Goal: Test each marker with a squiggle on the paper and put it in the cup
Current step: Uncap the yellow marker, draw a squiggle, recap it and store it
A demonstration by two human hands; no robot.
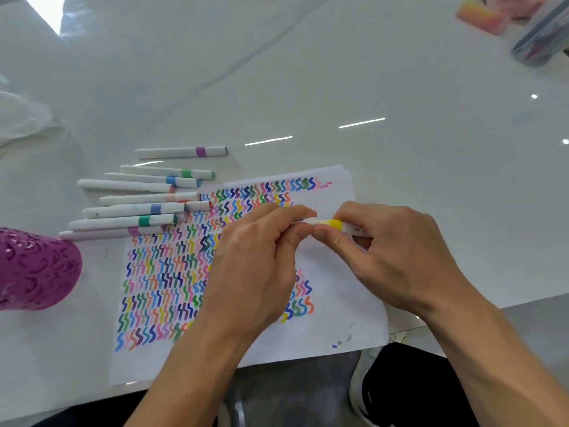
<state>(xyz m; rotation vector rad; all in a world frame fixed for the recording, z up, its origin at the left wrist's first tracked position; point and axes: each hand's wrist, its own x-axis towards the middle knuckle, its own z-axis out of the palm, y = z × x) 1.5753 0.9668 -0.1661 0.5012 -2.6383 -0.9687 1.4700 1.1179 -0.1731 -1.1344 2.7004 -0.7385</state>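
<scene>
Marker (334, 224) with a yellow band is held level between both hands, above the paper (338, 318). Left hand (255, 266): fingers curled, thumb and forefinger pinching the white barrel. Right hand (400, 257): thumb and fingers pinching the yellow-banded end. The two thumbs lie tip to tip. The paper, covered in coloured squiggles, lies on a glossy white table (400, 149). Loose markers (132, 208) lie beside its left edge. The purple cup (34, 269) is at far left.

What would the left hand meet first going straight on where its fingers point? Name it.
Probably the right hand: the left hand points rightward along the yellow marker that both hold, and their fingertips look almost touching.
</scene>
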